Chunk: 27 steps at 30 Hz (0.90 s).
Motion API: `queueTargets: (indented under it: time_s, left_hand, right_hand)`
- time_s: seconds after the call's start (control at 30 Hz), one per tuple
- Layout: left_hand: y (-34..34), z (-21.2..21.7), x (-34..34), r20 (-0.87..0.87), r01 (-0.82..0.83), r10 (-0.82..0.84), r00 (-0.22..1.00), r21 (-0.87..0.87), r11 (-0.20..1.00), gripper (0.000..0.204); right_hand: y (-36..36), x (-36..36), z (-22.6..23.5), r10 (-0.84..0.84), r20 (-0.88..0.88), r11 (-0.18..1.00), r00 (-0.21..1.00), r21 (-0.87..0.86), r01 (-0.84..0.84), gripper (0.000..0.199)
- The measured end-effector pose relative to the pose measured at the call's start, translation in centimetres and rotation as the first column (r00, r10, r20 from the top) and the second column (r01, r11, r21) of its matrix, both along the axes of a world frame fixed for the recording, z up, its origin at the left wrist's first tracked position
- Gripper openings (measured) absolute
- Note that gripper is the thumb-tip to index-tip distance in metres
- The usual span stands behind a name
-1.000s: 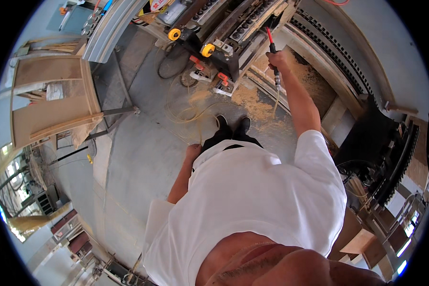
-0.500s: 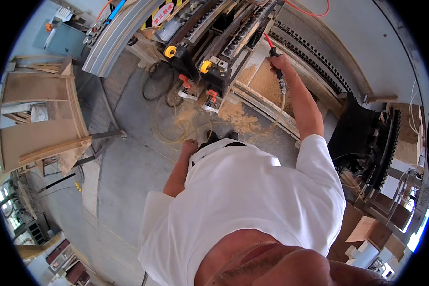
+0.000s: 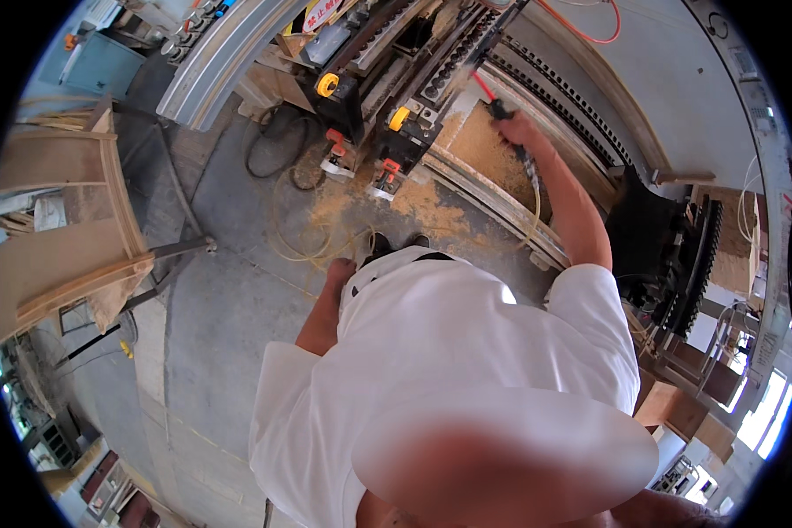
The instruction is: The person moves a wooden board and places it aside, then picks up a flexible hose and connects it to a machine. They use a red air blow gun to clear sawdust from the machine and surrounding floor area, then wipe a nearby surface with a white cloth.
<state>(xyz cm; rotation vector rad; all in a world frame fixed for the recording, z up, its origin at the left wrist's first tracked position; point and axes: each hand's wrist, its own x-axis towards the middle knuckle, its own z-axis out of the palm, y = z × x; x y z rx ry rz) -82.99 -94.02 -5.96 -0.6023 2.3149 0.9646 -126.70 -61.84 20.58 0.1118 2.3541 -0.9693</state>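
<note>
My right hand [image 3: 519,130] is wrapped round a black air blow gun [image 3: 500,110] with a long red nozzle. It is held out at the far right, over a sawdust-covered bed of the machine. The nozzle points away and left, toward a dark machine rail [image 3: 453,63] lined with round black parts; the rail looks hazy near the tip. A thin yellowish air hose [image 3: 538,207] runs down from the gun's rear toward the floor. My left hand [image 3: 341,269] hangs low beside my hip, near loose hose loops [image 3: 312,255]; its fingers are mostly hidden.
Ahead stand machine arms with yellow knobs [image 3: 327,85] and red-orange clamps [image 3: 390,167]. Sawdust [image 3: 427,207] and hose lie on the floor before my feet. A wooden-sided rack [image 3: 70,255] stands left. At right hangs a black flexible cover [image 3: 647,229] beside a toothed track.
My right hand has drawn the blow gun slightly nearer, and its nozzle has swung left toward the machine rail. My left hand stays by my hip. The whole view has shifted a little.
</note>
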Motion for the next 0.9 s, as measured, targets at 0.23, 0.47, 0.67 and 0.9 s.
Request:
queueTargets:
  time_s: [0.23, 0.47, 0.67, 0.9]
  left_hand:
    - [-1.2, -0.3, -1.4, -0.036, 0.103, -0.100, 0.994, 0.084, 0.991, 0.033]
    - [-2.2, 2.2, -4.4, 0.087, -0.166, 0.149, 0.985, 0.237, 0.957, 0.027]
    - [-3.6, 2.3, -4.0, 0.128, -0.260, 0.232, 0.964, 0.294, 0.920, 0.022]
    - [-2.1, 1.4, 1.1, 0.087, -0.060, 0.047, 0.995, 0.153, 0.986, 0.026]
  right_hand:
    - [0.2, 7.1, -0.7, 0.060, 0.116, 0.998, 0.991, 0.008, -0.061, 0.030]
    - [3.5, 3.1, -4.2, -0.152, 0.013, 0.981, 0.988, 0.121, 0.149, 0.030]
    - [2.0, 4.2, -8.4, 0.001, 0.216, 0.974, 0.976, 0.219, -0.050, 0.024]
    - [-0.3, 2.4, -10.0, 0.262, 0.255, 0.914, 0.931, 0.243, -0.324, 0.024]
